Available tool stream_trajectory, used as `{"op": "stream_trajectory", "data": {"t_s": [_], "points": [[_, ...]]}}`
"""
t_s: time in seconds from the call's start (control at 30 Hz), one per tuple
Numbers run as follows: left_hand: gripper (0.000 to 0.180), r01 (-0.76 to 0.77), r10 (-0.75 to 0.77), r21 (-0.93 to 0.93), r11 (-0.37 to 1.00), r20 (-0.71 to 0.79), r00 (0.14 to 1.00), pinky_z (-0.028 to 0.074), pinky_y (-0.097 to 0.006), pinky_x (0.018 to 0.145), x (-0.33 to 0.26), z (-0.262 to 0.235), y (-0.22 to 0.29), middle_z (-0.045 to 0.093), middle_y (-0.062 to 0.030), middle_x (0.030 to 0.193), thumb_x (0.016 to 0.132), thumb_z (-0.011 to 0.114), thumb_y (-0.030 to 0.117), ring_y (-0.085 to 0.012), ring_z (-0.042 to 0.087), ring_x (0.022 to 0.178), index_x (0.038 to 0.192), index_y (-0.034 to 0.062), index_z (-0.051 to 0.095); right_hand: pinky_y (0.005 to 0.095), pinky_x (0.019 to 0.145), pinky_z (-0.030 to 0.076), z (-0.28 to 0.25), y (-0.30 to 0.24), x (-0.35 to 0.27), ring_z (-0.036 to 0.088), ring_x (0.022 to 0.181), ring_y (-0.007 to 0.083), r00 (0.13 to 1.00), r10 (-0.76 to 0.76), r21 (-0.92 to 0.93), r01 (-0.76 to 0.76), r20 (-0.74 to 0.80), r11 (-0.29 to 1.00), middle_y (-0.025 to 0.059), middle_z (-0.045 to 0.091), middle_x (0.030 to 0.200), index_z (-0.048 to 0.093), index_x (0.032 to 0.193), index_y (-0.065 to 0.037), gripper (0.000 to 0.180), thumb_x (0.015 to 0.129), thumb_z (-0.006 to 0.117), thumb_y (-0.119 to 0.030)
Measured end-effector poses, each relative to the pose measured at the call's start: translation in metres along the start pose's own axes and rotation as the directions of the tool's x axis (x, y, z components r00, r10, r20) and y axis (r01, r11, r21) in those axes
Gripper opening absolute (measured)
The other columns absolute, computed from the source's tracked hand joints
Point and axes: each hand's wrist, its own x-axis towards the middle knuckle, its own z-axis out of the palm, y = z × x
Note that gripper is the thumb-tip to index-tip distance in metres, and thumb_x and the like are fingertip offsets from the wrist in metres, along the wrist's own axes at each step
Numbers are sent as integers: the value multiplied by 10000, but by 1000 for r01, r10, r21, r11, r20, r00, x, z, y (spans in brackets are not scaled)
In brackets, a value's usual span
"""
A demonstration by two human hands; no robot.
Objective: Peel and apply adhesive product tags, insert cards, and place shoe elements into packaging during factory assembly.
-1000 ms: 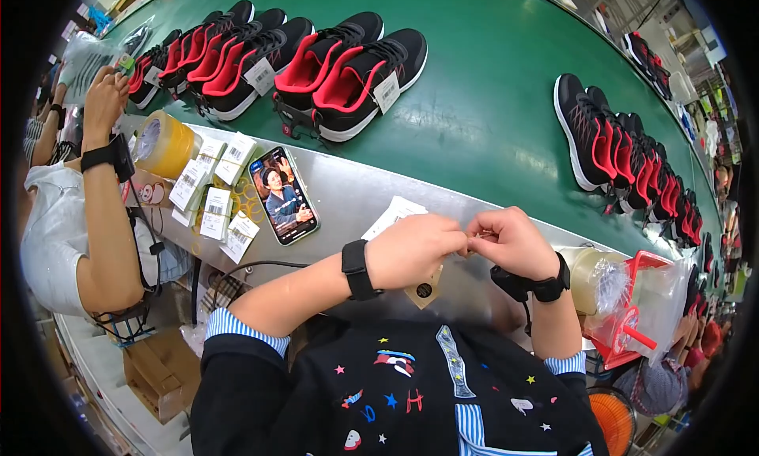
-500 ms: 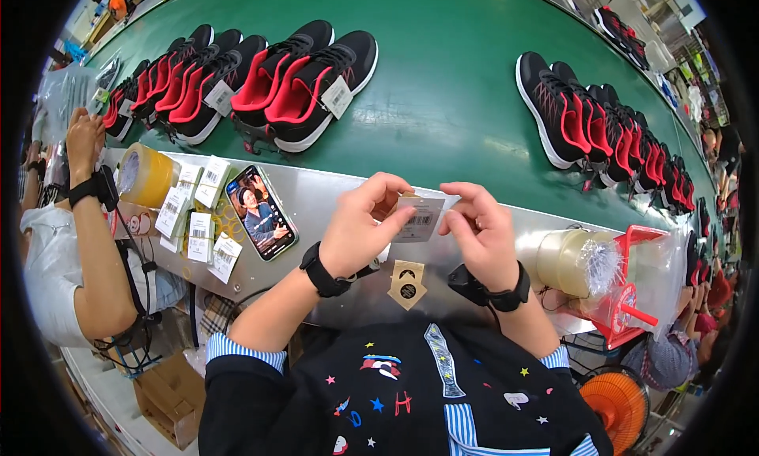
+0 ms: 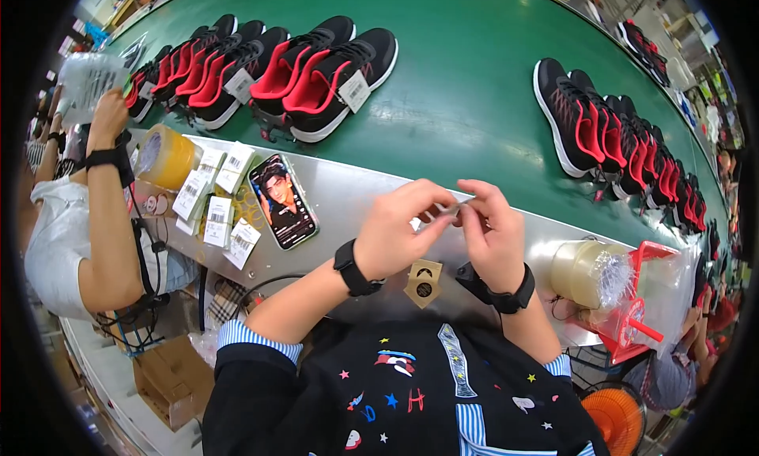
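Left hand: thumb and forefinger pinched together on a small thin piece, seen nearly edge-on and mostly hidden by fingers, so can't tell its face. Right hand: thumb tip up at the right end of the piece, forefinger arched over on the far side, narrow gap between; can't tell if it grips or only touches. Piece is held up in the middle, over the far part of the metal bench.

Brown paper tag lies flat on the bench, on the near side of both hands. Left on the bench: phone, screen up; next to it, loose yellow rubber bands and bundles of white tags; farther left, a yellow tape roll on its side. Right of the right hand: pale tape roll, just beside a red tape dispenser.

Far side, green tabletop: black shoes with red lining in two rows, left row with white tags hanging on some, right row running away to the right. Far left, a co-worker's hand is at a clear plastic bag.
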Motion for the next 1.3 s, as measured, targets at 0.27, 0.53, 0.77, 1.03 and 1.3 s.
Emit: {"op": "stream_trajectory", "data": {"t_s": [0.27,0.53,0.77,1.03,1.3], "points": [[115,234,-234,-471,850,59,970,452,-254,728,0,14,0,574,-58,900,843,542,50,-108,558,808,941,-5,563,220,569,436,-4,-4,-11,552,601,109,997,77,328,-71,-5,942,58,567,653,486,1097,12,282,820,458,55],[51,168,-209,-371,913,-75,975,428,-221,686,-9,28,8,549,-36,793,832,521,14,-95,532,723,882,6,511,182,555,406,-19,-4,-10,502,645,31,951,225,540,-306,213,784,11,565,743,541,843,19,63,819,561,-37],[232,155,-205,-978,140,124,971,369,-266,604,2,21,16,409,1,687,898,420,117,-119,416,655,1119,51,439,161,492,330,-32,-2,-18,433,577,-6,924,204,645,-373,324,667,-45,510,657,553,806,-10,49,807,586,-46],[251,192,-74,-910,-367,234,969,342,-248,592,3,22,30,394,7,668,912,375,111,-116,388,633,1153,67,431,155,476,304,-41,-5,-25,423,564,-9,956,93,658,-260,277,707,-50,510,656,557,803,-21,26,809,579,-32],[166,260,-269,-549,794,67,961,397,-225,684,-5,34,44,570,-30,791,849,522,77,-87,497,703,1005,23,539,157,467,302,-50,-10,-30,425,549,-7,981,116,687,-190,154,701,-35,534,677,568,803,-5,26,786,570,15]]}}
